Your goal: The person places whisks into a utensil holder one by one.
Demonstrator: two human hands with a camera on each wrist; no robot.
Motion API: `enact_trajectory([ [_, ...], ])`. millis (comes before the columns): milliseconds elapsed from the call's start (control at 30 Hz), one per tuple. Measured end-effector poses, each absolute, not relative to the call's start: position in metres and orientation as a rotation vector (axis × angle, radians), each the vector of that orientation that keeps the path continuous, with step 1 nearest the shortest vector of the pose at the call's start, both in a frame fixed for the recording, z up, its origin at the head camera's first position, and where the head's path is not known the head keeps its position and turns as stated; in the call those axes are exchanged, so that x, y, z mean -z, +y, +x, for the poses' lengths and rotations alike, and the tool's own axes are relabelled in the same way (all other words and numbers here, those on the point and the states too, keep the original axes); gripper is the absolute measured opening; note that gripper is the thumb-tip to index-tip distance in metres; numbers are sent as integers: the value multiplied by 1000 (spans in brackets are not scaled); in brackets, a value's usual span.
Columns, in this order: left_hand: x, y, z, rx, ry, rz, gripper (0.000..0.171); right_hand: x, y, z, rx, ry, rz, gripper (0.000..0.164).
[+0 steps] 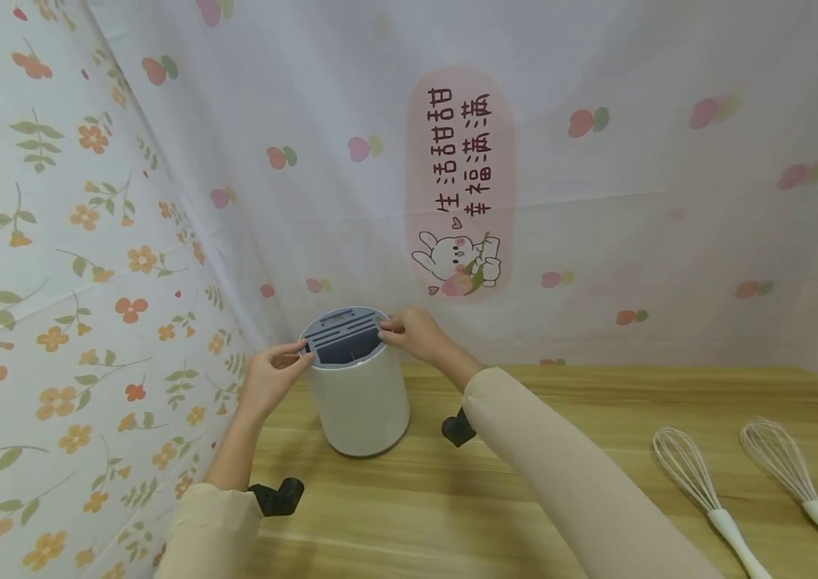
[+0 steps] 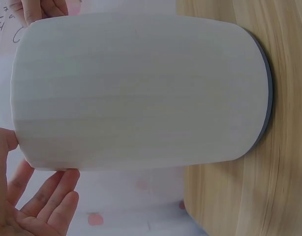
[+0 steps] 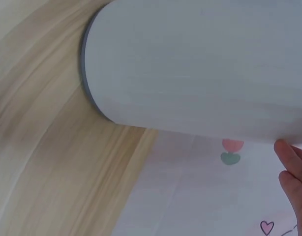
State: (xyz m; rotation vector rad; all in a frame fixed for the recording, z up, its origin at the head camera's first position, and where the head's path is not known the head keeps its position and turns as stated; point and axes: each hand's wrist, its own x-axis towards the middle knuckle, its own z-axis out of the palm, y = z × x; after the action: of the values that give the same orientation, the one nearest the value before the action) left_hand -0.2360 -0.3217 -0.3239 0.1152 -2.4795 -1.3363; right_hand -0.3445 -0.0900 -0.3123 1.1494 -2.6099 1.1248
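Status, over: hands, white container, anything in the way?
Left hand and right hand pinching opposite edges of slotted top. White container upright on table. Nothing visible in the way; whisks lie off to the right.

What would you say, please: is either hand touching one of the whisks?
No, the left hand and right hand are at the top of the white container, while the whisks lie untouched on the table.
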Motion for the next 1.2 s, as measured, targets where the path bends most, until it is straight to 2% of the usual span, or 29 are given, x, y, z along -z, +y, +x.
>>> enact_trajectory([
  [700,330,-275,-241,1387,-2464,9,41,311,-31,-323,-1096,-2620,1036,27],
  [1200,332,-251,-245,1442,-2518,-74,44,311,6,-313,-1103,-2628,1026,28],
])
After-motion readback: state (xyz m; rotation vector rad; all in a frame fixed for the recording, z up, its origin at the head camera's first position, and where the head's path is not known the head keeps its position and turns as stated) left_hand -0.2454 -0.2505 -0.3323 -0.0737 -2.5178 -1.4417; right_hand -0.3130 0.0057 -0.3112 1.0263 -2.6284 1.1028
